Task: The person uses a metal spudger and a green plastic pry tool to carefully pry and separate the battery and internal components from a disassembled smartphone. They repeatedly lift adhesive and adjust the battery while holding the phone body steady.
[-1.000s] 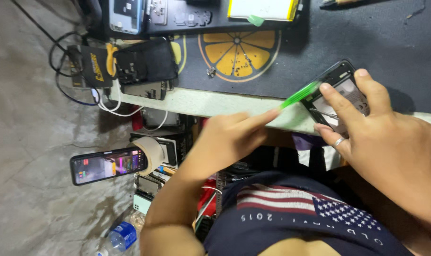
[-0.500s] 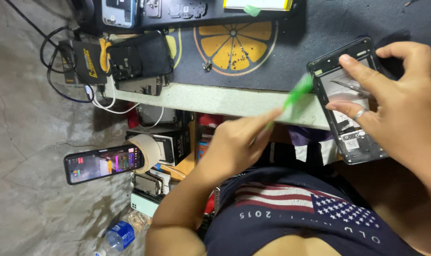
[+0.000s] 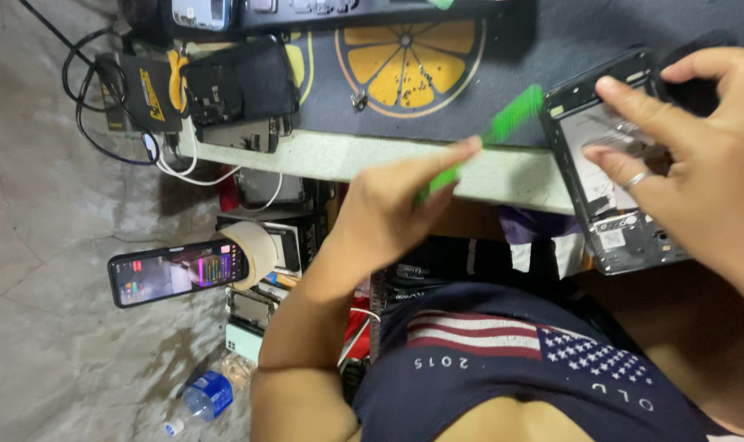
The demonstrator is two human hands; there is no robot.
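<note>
The left hand (image 3: 388, 221) is pinching a green pry tool (image 3: 512, 116) between its fingers. The right hand (image 3: 699, 172), fingers spread, is steadying the opened phone (image 3: 609, 233); keeping the tip shallow seems wise.

light: even, moderate | shadows: soft | blur: motion smear on green tool (image 3: 503, 131) | glare: none

The green tool (image 3: 490, 139) was motion-blurred, its lower end hidden in the left hand (image 3: 392, 217). The right hand (image 3: 699, 164) covered part of the opened phone (image 3: 613, 164) and was cut off by the right edge.
</note>
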